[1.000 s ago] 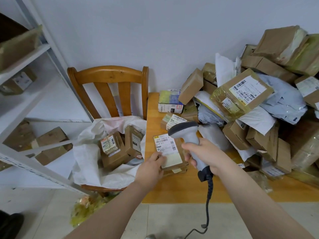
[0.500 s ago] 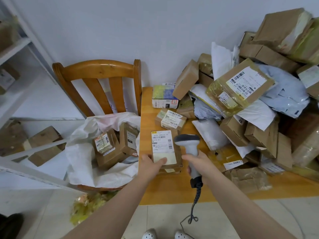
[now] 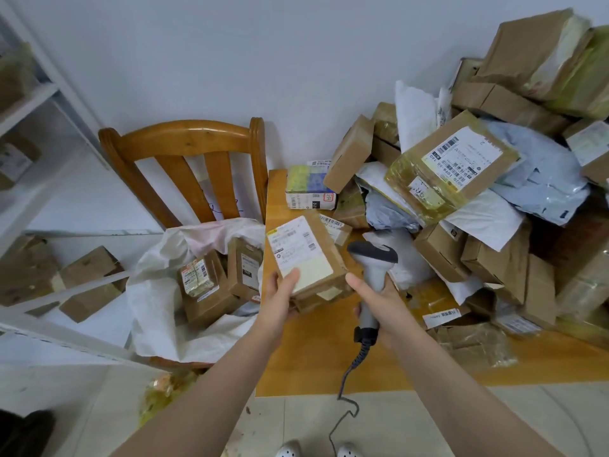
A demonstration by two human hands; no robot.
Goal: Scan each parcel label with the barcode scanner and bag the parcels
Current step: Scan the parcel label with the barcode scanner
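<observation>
Head view, looking down over both forearms: the left hand [image 3: 280, 300] grips a brown cardboard parcel [image 3: 321, 245] at its near end, thumb laid on the pale lower part of the white shipping label [image 3: 291, 247] and the fingers tucked underneath, out of sight. The parcel is tilted with its label side up, above the left end of the orange wooden table [image 3: 313, 354]; whether any part of it touches the tabletop cannot be told. The right hand [image 3: 382, 298] is wrapped round the handle of the grey barcode scanner [image 3: 374, 258], which stands upright just beside the parcel's right edge, its dark-topped head level with the box. A coiled cable [image 3: 349, 380] hangs from the handle towards the floor. To the left of the table, a white bag [image 3: 158, 311] lies open on the seat of a wooden chair [image 3: 184, 141], with several labelled boxes [image 3: 201, 285] inside it. A tall heap of boxes and mailers [image 3: 454, 166] fills the right side of the table against the wall. White shelving [image 3: 29, 100] holding more cartons stands at far left.
</observation>
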